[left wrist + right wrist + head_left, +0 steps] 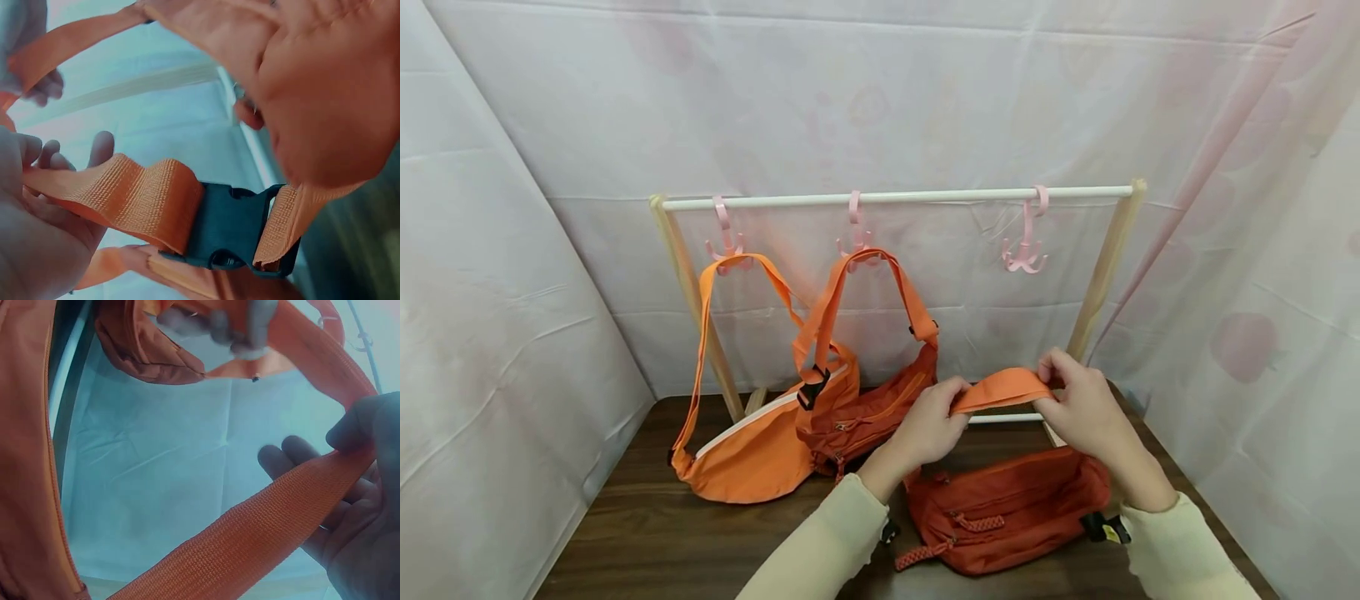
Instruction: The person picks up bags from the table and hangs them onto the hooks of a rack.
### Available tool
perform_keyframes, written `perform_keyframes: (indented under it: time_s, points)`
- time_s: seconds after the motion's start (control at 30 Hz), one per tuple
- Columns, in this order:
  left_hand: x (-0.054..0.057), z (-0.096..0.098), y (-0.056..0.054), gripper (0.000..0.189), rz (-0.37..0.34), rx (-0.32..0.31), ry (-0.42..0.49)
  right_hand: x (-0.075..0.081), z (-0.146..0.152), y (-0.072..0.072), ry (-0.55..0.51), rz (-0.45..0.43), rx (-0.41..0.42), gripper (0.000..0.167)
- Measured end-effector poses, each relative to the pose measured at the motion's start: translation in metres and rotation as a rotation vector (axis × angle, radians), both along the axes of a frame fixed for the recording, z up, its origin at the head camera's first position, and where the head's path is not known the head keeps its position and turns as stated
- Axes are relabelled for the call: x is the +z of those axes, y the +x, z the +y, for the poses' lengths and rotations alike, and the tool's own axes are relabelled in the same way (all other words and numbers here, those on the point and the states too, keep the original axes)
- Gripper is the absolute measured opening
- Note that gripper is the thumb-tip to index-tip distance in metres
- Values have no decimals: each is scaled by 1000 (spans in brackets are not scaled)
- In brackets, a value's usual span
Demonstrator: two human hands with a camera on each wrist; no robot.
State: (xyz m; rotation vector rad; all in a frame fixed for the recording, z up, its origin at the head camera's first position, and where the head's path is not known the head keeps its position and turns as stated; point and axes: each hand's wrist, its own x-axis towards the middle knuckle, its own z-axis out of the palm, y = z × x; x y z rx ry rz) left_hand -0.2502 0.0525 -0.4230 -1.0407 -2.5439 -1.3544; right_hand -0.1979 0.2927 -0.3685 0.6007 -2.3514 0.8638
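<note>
A rust-red waist bag with cord zipper pulls lies at the front right of the table. Its orange strap is raised above it in an arch between two hands. My left hand grips the strap's left end, and my right hand pinches the right end between thumb and fingers. In the left wrist view, a black side-release buckle joins the strap close to the bag and is fastened. The right wrist view shows the webbing running down from the right thumb.
A white rail on wooden posts carries pink hooks; the right hook holds nothing. From the left hook hangs a bright orange bag, from the middle one a red-orange bag. Both rest low on the dark wooden table. Pale curtains surround it.
</note>
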Motion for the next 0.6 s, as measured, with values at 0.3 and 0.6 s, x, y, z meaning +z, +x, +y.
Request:
perform_keyframes:
  time_s: [0.3, 0.6]
  points:
    - [30, -7, 2, 6, -65, -28, 108, 12, 11, -1, -156, -229, 89, 19]
    - [49, -15, 3, 9, -115, -82, 141, 24, 30, -6, -190, -291, 214, 21]
